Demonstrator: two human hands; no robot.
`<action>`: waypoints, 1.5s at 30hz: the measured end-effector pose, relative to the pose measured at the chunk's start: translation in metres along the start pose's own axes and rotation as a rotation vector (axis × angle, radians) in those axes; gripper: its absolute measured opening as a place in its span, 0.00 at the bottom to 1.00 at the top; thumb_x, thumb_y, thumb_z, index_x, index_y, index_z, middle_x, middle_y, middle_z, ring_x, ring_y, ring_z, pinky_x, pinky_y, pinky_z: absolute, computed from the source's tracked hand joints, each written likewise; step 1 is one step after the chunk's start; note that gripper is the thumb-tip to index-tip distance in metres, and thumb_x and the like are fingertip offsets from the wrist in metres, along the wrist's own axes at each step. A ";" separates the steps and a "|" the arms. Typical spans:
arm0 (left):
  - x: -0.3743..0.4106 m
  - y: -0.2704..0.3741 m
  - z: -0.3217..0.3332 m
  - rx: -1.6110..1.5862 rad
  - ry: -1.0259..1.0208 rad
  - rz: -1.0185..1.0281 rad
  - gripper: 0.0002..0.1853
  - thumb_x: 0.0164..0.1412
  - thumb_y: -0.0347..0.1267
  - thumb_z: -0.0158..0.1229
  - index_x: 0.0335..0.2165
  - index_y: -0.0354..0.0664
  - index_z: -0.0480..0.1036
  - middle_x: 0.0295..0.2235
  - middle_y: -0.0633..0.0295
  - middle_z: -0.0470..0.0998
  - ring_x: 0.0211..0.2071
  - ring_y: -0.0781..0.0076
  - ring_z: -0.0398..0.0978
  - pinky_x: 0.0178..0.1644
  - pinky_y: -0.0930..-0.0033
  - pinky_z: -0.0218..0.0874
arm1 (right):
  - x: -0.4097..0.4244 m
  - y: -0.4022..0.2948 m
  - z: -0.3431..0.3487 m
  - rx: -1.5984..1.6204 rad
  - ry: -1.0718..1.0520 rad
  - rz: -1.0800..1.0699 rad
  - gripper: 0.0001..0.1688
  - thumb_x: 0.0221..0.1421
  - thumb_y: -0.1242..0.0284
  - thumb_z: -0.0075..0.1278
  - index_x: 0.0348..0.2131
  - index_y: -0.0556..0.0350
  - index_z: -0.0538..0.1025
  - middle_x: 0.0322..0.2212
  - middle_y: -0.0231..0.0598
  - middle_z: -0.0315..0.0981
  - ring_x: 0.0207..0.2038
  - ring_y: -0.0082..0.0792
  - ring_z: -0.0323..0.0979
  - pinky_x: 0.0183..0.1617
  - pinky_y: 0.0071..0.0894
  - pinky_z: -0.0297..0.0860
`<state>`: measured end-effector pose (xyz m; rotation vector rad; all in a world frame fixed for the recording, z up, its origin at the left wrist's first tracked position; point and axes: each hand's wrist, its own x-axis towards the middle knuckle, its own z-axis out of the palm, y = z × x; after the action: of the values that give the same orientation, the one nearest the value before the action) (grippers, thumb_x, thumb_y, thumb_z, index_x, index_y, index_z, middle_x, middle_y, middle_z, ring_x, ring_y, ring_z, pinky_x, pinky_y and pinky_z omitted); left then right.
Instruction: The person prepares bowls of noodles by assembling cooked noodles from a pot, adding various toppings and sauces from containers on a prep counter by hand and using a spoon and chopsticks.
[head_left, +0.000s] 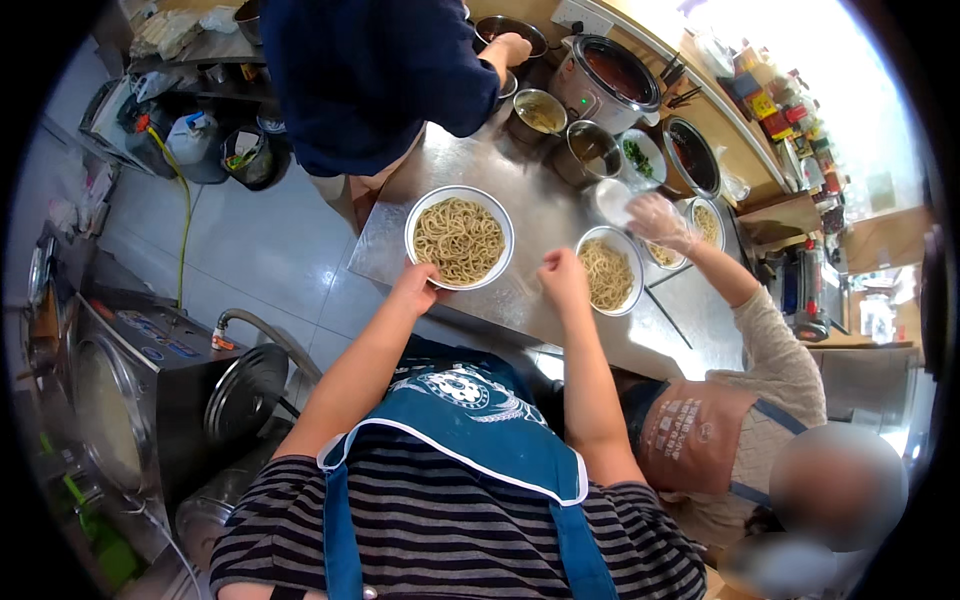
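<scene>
A white bowl (412, 250) of brown-coated noodles (459, 238) stands near the left corner of the steel table (525, 214). My left hand (417, 289) grips its near-left rim, fingers partly hidden beneath it. Further right, a second white bowl (639, 276) holds paler noodles (604, 274). Beside that bowl's left rim is my right hand (564, 277), its fingers curled in with nothing visible in them. The wrist overlaps the rim in the view; whether they touch is unclear.
At right, a co-worker's gloved hand (664, 221) is near a white container (612, 201) and more noodle bowls (707, 225). Another person's hand (514, 49) reaches over a pan (536, 31). Steel pots (538, 112) and a slow cooker (581, 94) line the back. A yellow hose (182, 225) hangs left.
</scene>
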<state>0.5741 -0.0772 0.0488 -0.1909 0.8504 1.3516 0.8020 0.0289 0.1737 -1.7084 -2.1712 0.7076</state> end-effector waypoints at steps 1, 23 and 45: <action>0.001 0.002 0.001 0.053 0.016 -0.010 0.39 0.40 0.16 0.43 0.53 0.57 0.54 0.48 0.53 0.65 0.48 0.49 0.67 0.41 0.38 0.67 | -0.007 -0.032 -0.029 0.054 0.025 -0.036 0.08 0.42 0.77 0.50 0.29 0.61 0.72 0.29 0.45 0.72 0.29 0.39 0.73 0.35 0.33 0.68; -0.067 -0.004 -0.013 -0.532 -0.191 0.310 0.22 0.52 0.31 0.53 0.47 0.35 0.66 0.44 0.52 0.72 0.45 0.62 0.72 0.52 0.60 0.62 | 0.044 -0.125 -0.027 0.673 -0.309 -0.596 0.18 0.56 0.80 0.44 0.48 0.64 0.68 0.39 0.45 0.71 0.41 0.32 0.70 0.45 0.27 0.67; -0.382 0.155 -0.270 -1.158 0.598 1.624 0.30 0.59 0.46 0.42 0.53 0.36 0.60 0.51 0.52 0.67 0.51 0.56 0.66 0.56 0.56 0.56 | 0.032 -0.519 0.447 -0.659 -1.527 -1.157 0.30 0.52 0.52 0.49 0.44 0.59 0.72 0.33 0.51 0.75 0.39 0.43 0.73 0.42 0.38 0.68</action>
<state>0.3276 -0.4908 0.1559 -0.9704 0.4716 3.3594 0.1397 -0.1213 0.0782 0.7673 -3.8602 1.0556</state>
